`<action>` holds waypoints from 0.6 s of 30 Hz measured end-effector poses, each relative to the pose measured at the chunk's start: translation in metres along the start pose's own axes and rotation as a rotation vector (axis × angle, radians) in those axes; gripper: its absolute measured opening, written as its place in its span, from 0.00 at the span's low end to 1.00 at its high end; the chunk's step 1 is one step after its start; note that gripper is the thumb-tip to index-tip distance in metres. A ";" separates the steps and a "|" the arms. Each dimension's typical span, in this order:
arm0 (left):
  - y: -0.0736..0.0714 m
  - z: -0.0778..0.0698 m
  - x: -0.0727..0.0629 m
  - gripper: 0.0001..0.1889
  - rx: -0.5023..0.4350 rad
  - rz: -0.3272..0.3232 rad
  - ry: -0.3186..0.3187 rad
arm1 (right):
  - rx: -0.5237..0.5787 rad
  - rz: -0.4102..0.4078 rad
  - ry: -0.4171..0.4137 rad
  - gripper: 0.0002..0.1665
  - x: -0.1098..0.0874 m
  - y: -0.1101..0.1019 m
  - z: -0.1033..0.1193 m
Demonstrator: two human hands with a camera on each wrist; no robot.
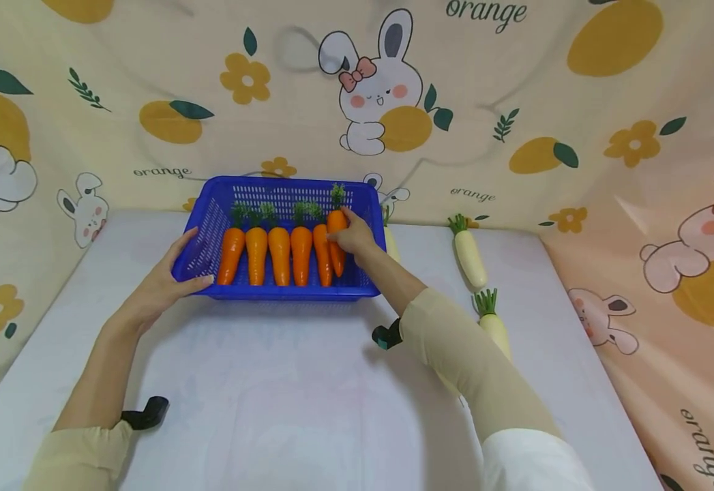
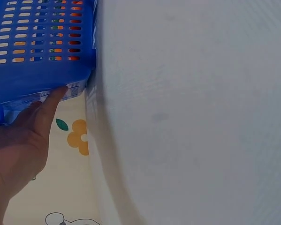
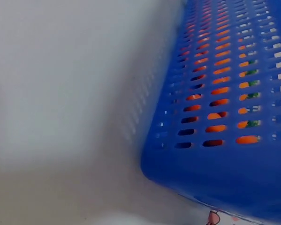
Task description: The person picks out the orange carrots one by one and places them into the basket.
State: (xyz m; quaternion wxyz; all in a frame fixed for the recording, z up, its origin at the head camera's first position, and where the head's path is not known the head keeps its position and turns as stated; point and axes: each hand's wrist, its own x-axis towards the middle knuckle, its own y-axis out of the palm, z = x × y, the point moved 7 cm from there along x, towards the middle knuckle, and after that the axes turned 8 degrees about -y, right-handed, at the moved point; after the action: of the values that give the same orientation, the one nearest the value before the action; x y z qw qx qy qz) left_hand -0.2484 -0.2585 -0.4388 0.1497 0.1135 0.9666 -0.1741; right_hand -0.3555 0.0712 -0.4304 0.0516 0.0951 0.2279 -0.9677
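Note:
A blue plastic basket (image 1: 283,293) stands at the back of the table, with several orange carrots (image 1: 256,256) side by side in it, green tops toward the back wall. My right hand (image 1: 357,237) reaches over the basket's right end and grips a carrot (image 1: 337,256) near its top. This carrot lies partly over the rightmost one in the row. At the left front corner my left hand (image 1: 163,279) holds the basket, thumb at the front rim and fingers along the left end. The left wrist view shows that hand (image 2: 25,147) against the basket's end wall (image 2: 41,75). The right hand is hidden in the right wrist view.
White radishes with green stems lie right of the basket: one radish (image 1: 470,259) at the back, another radish (image 1: 495,331) partly behind the right sleeve, and one radish (image 1: 391,242) close against the basket. A printed cloth (image 1: 307,136) hangs behind the white table (image 1: 258,389).

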 end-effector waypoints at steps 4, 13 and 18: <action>0.000 0.000 0.002 0.50 0.011 0.000 0.002 | -0.080 0.028 0.040 0.51 0.000 0.002 -0.004; 0.000 0.004 0.000 0.52 0.117 -0.037 0.024 | 0.036 0.063 0.017 0.53 -0.016 -0.002 -0.002; -0.006 0.006 -0.005 0.53 0.238 -0.105 0.032 | 0.114 0.091 -0.085 0.50 -0.035 -0.022 0.017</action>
State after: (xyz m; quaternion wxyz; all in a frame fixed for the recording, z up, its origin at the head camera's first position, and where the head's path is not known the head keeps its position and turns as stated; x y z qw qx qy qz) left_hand -0.2440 -0.2673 -0.4406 0.1106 0.0826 0.9460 -0.2934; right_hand -0.3276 0.0854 -0.3990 0.0995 0.0669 0.1655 -0.9789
